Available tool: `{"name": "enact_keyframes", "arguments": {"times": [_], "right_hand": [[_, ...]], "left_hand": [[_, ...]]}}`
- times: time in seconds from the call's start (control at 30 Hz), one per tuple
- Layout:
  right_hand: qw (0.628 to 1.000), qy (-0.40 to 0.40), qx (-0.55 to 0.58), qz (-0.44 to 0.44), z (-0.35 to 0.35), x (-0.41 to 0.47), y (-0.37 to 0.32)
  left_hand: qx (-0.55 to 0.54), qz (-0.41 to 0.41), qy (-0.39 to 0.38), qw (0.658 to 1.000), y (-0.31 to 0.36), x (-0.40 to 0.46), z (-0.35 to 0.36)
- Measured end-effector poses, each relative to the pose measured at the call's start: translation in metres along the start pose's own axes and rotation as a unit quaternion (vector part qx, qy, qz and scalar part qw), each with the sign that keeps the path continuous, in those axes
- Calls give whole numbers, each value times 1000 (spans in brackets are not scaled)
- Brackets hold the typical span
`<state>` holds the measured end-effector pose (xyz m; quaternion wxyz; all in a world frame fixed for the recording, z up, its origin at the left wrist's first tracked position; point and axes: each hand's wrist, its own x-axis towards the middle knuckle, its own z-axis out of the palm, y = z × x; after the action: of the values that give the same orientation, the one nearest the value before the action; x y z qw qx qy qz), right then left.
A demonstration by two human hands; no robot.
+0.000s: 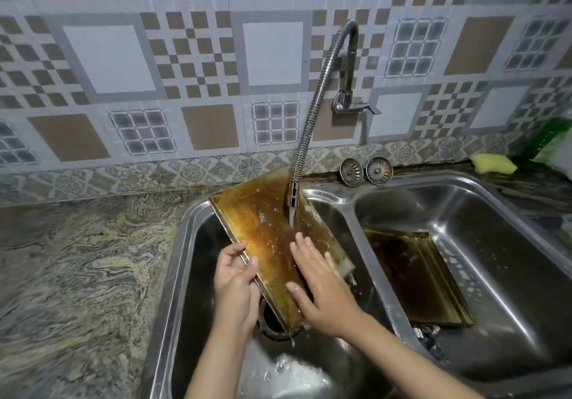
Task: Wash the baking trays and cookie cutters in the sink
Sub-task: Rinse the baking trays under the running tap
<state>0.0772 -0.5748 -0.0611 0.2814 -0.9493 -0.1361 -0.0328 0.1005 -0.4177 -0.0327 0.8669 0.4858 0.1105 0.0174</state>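
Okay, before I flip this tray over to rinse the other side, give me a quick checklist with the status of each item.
1. Left hand grips the tray edge: ok.
2. Water from the faucet lands on the tray: ok.
3. Right hand flat on the tray face: ok.
4. This face clean: not ok, brown residue shows.
5. Second tray in the right basin, out of the way: ok.
6. Cookie cutters located: cannot tell.
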Motion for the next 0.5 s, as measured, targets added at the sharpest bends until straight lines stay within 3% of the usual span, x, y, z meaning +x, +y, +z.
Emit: {"name": "enact_keyframes", "arguments": {"times": [0.1, 0.13, 0.33, 0.4, 0.5], "right_hand": [[985, -47, -56, 155, -6, 11, 14], [981, -62, -79, 164, -7, 11, 9], [973, -207, -69, -70, -24, -14, -28], [972, -207, -108, -20, -32, -4, -5], [960, -182, -156, 147, -37, 19, 25]], "left_hand": [[-34, -31, 37, 998, -8, 6, -12], [-46, -43, 50, 997, -14, 8, -14], [-101, -103, 95, 985, -35, 4, -8], [-114, -142, 101, 978, -37, 3, -15], [-94, -176, 94, 975, -46, -1, -18]]}}
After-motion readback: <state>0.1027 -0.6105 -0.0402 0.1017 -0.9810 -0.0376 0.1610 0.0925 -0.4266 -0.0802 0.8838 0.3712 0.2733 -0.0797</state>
